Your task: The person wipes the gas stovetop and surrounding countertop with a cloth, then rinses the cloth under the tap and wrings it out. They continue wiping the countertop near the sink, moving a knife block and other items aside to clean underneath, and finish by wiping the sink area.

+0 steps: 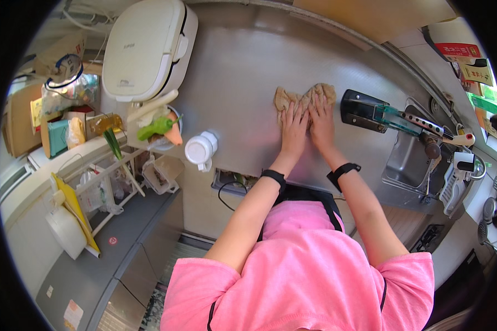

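Note:
A crumpled brown cloth (288,99) lies on the stainless-steel countertop (232,82). Both my hands press down on it side by side, fingers pointing away from me. My left hand (293,128) covers the cloth's near middle part. Over its right part rests my right hand (322,122), the fingers slightly spread. The palms' undersides are hidden, so how firmly the fingers grip cannot be seen. Just right of the cloth stands a black and teal utensil holder (358,108) with a perforated metal piece in it.
At the left are a white lidded appliance (138,49), a white lidded jug (199,149) and a bowl of vegetables with a green pepper (155,127) and a carrot (174,132). A steel sink (410,163) lies to the right. An open drawer or bin (223,180) sits below the counter's front edge.

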The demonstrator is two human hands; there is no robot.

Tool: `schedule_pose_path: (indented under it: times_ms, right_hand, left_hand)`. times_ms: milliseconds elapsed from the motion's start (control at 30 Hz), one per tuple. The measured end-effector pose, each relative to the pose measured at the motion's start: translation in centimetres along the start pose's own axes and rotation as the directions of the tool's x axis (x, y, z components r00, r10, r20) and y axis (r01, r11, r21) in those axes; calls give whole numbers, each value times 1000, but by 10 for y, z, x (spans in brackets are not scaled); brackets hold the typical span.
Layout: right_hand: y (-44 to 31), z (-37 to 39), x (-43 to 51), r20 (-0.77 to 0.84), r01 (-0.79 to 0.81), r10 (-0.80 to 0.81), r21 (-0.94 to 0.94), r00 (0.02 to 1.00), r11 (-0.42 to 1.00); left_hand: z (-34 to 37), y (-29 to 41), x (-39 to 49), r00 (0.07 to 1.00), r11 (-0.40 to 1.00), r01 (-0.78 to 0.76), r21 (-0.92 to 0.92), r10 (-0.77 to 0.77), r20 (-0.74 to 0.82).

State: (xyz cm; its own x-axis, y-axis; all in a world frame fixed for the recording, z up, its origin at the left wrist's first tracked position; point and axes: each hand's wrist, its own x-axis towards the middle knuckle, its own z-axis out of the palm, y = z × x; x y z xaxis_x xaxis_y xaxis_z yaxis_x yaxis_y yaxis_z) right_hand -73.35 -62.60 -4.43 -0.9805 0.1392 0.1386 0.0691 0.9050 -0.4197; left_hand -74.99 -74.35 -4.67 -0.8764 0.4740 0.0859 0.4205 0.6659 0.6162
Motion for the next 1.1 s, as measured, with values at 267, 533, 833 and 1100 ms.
schedule_pose_path:
  times_ms: [267,533,833,1100]
  right_hand:
    - [-71,23,107,-65,422,-418,92,906,902]
    - [-118,91,111,276,554,-556,93,784,827]
    - [-32,52,33,156,410,-416,71,896,909]
    - [58,-15,-54,175,403,-419,119,891,907]
  left_hand:
    - [-51,-48,29,916,974,225,18,-205,-345]
    - [-55,-77,-5,846,847,471,248,-353,-401]
    - [-16,-10,-39,955,838,252,483,-135,-263]
    - [43,81,-87,993,888,116,446,-114,-31]
